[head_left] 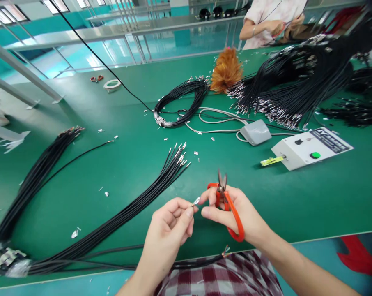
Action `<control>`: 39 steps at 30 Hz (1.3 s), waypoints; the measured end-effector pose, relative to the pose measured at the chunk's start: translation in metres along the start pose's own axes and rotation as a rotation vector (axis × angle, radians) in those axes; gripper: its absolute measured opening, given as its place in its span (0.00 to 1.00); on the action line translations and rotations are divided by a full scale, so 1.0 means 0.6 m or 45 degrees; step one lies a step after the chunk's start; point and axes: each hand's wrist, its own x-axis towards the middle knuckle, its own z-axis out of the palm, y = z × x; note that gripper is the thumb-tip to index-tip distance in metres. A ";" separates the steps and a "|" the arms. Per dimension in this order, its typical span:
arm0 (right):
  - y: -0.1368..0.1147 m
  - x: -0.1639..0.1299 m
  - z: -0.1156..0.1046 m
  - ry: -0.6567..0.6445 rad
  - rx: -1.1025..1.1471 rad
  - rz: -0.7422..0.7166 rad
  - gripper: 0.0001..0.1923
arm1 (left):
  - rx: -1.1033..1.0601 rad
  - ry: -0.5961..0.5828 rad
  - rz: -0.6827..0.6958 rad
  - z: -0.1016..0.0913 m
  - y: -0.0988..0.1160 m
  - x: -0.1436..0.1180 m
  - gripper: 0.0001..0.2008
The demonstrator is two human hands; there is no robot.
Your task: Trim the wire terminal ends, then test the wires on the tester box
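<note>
My left hand [169,224] pinches the end of a black cable between thumb and fingertips. A bit of silvery foil [197,200] sticks out from that cable end. Red-handled scissors [237,220] rest in my right hand [250,216], their short blades slightly apart and pointing away from me. The thumb and index finger of this hand reach toward the foil, close beside it. Left of my hands lies a bundle of black cables [136,203] with pale, stripped tips. Below my hands, one cable end with bare coloured wires [225,251] lies near the table's front edge.
Another black cable bundle [32,176] curves at the left. Farther back are a coiled bundle [201,96], an orange tuft [226,70] and a large cable heap [297,82]. A white box with a green button [315,155] stands right. A person [270,24] works across the table [136,156].
</note>
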 end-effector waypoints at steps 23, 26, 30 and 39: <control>0.002 0.081 -0.026 0.516 0.358 -0.007 0.17 | -0.281 -0.383 -0.346 -0.024 -0.010 0.017 0.12; 0.005 0.078 -0.039 0.530 0.342 0.034 0.17 | -0.221 -0.207 -0.232 -0.014 -0.014 0.018 0.13; 0.013 0.039 -0.016 0.305 0.268 0.021 0.16 | -0.109 -0.088 -0.150 -0.008 -0.019 0.022 0.14; 0.021 0.013 0.002 0.126 0.294 -0.034 0.14 | 0.156 0.089 -0.010 0.006 -0.019 0.023 0.10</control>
